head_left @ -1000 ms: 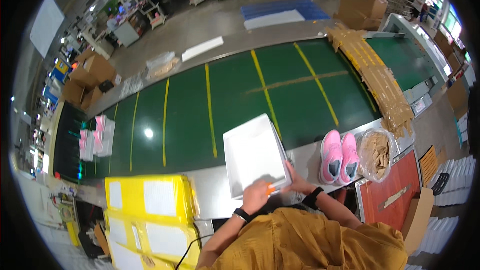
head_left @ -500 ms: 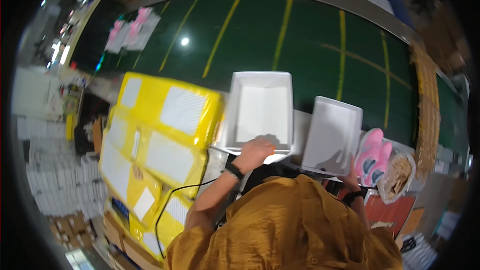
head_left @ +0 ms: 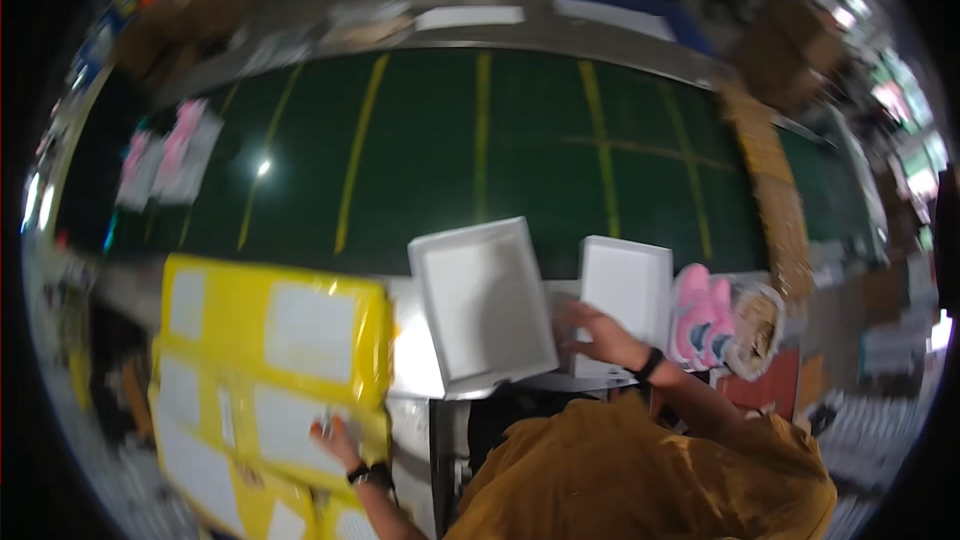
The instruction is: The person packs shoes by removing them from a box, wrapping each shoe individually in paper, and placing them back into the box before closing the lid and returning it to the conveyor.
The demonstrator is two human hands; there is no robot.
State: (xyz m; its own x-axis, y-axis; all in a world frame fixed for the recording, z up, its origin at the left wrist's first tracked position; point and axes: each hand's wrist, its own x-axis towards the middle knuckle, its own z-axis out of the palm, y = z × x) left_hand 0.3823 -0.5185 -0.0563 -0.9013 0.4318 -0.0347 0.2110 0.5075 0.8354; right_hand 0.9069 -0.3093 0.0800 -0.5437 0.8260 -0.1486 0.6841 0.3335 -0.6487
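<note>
1. Your left hand (head_left: 335, 437) is low on your left side. It lies on the yellow wrapped packages (head_left: 270, 340), which have white labels. The fingers are spread flat on the wrap. The hand is open and it grips nothing.
2. Your right hand (head_left: 592, 332) is more far from you and to the right. It rests on the lower left corner of the white box lid (head_left: 627, 290). The fingers are bent over this edge; if the grip is really closed on the lid, I cannot tell, because the picture is blurred.
3. Just to the left of your right hand lies the open white box (head_left: 482, 305). It is tilted a little, its hollow side looks up, and its near edge hangs over the edge of the grey table (head_left: 412, 365).
4. To the right of your right hand, just beside the lid, stands a pair of pink shoes (head_left: 702, 315). Right of the shoes there is a clear bag with brown filling (head_left: 757, 325).
5. Beyond both hands runs the green conveyor belt (head_left: 480, 150) with yellow lines.
6. Far to the left on this belt, well apart from your left hand, lie more pink shoes (head_left: 172, 148) on white paper.
</note>
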